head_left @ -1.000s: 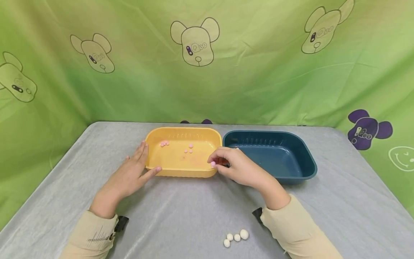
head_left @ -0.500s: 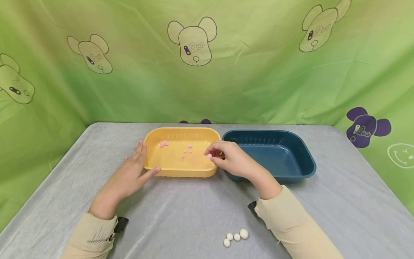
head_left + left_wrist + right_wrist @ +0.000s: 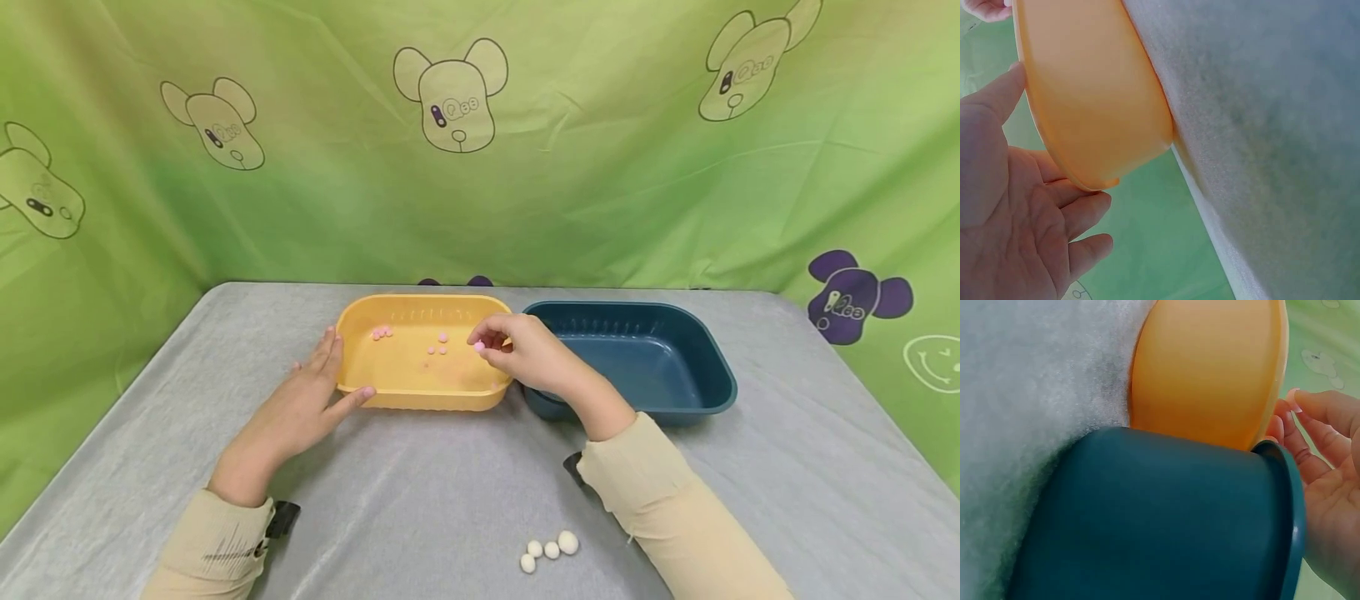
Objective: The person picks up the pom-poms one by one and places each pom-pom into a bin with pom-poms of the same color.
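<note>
Over the last second, the right hand (image 3: 534,352) has shifted inward over the yellow tray (image 3: 420,400), carrying a pink ball (image 3: 480,347). Nearest, four smooth white balls (image 3: 567,543) lie on fuzzy grey cloth (image 3: 405,492). The left hand (image 3: 300,404) lies spread against the smooth, round-cornered yellow tray's left end, thumb on its near rim. Thumb and fingertips of the right hand pinch the pink ball above the tray, hiding part of the blue tray (image 3: 637,371) just beside. Smaller pink balls (image 3: 442,337) dot the yellow floor; a creased green curtain (image 3: 480,217) hangs behind.

Two bins (image 3: 423,402), four white balls (image 3: 567,542)
</note>
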### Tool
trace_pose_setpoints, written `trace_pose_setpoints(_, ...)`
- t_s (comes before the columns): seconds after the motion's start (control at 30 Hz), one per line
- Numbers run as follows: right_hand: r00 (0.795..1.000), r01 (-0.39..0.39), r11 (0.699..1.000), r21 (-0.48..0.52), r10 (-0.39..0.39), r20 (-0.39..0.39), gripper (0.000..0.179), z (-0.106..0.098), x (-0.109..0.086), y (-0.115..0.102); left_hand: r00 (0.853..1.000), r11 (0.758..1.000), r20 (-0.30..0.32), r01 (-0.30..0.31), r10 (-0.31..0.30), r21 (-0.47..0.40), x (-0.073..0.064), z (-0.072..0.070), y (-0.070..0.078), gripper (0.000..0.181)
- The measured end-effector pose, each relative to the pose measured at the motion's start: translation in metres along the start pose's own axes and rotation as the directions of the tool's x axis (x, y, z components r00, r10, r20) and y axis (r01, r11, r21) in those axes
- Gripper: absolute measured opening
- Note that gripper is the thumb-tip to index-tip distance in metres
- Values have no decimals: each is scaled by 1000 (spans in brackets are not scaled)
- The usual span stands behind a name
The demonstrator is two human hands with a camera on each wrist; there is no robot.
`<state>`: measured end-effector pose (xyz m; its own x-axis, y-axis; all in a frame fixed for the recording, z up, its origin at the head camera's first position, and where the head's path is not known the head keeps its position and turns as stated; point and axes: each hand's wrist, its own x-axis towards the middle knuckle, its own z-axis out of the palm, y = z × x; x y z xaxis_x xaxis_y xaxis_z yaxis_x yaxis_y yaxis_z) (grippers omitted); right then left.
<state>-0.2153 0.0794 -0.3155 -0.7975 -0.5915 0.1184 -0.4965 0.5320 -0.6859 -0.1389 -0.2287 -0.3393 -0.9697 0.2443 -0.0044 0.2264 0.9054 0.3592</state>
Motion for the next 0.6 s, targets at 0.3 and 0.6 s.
trace_pose_setpoints(0.3, 999, -35, 999, -4, 35, -6, 14, 4, 10, 4, 1000, 1000, 7, 7, -7, -8, 0, 0, 0, 92)
trace_pose_setpoints(0.6, 997, -62, 998, 3, 62, -38, 15, 6, 16, 6, 1000, 1000, 6, -2, 2, -11, 1, -1, 1, 92)
